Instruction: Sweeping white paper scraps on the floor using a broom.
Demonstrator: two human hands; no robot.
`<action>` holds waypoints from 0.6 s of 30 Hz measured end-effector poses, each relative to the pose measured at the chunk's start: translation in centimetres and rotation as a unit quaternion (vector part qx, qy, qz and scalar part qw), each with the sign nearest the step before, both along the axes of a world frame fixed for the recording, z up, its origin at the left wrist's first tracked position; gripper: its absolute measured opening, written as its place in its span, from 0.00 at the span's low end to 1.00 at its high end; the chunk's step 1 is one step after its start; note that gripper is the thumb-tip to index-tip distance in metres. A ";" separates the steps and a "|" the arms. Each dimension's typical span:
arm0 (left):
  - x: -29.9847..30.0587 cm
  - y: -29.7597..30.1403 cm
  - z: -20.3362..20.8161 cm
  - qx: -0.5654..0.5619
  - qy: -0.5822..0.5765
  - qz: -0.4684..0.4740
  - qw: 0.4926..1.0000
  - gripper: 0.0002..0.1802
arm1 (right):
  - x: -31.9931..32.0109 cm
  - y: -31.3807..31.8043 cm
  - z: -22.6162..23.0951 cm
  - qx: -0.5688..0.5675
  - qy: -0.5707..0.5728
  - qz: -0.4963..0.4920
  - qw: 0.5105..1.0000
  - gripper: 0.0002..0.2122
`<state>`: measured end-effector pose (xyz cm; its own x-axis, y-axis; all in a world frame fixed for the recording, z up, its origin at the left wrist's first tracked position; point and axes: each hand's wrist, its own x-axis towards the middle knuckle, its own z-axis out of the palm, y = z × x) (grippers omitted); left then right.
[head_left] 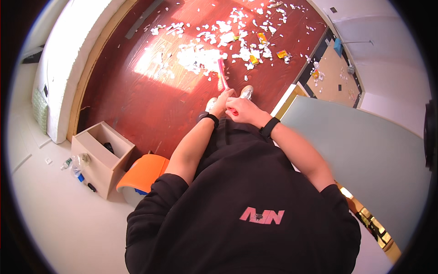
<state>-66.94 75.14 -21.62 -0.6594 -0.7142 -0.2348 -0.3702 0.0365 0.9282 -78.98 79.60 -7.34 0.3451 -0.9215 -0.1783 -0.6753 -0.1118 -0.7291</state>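
In front of my waist, both hands are closed around a pink broom [222, 75], which slants down and away toward the floor. My left hand [222, 101] grips farther along it, and my right hand [246, 111] is next to it, nearer my body. A bit of red shows between the right fingers. The broom's far end looks narrow, beside a dense heap of white scraps [196, 59] partly washed out by sunlight. Yellow-orange wrappers [254, 59] lie among more scattered white pieces to the right of the broom.
At the left stand a beige open box [98, 160] and an orange-topped bin [143, 173]. Plastic bottles [78, 173] lie by the box. A grey-green tabletop [351, 141] extends along my right side. Beyond it, a beige panel [335, 73] with scraps borders the red wood floor [155, 105].
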 end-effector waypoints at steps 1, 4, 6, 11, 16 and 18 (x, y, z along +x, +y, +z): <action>-0.9 -0.4 0.7 0.004 0.032 0.003 0.999 0.10 | 0.0 0.1 0.2 0.005 0.041 0.003 0.999 0.07; -2.9 -1.2 2.5 -0.013 0.072 -0.015 0.997 0.08 | 0.2 0.0 0.8 0.001 0.110 -0.013 0.994 0.08; -3.7 -1.4 3.0 -0.064 0.092 -0.020 0.993 0.08 | 0.2 -0.3 1.5 0.010 0.158 -0.009 0.987 0.09; -5.6 -1.6 3.1 -0.342 0.056 -0.009 0.938 0.07 | -2.8 -2.2 3.7 -0.155 0.055 0.019 0.986 0.09; -6.4 -0.6 4.2 -0.252 -0.038 0.118 0.960 0.06 | -7.9 -4.0 2.1 -0.116 -0.157 0.077 0.978 0.09; -6.5 0.6 4.4 -0.181 -0.072 0.209 0.958 0.07 | -9.6 -3.6 0.1 -0.042 -0.255 0.070 0.964 0.09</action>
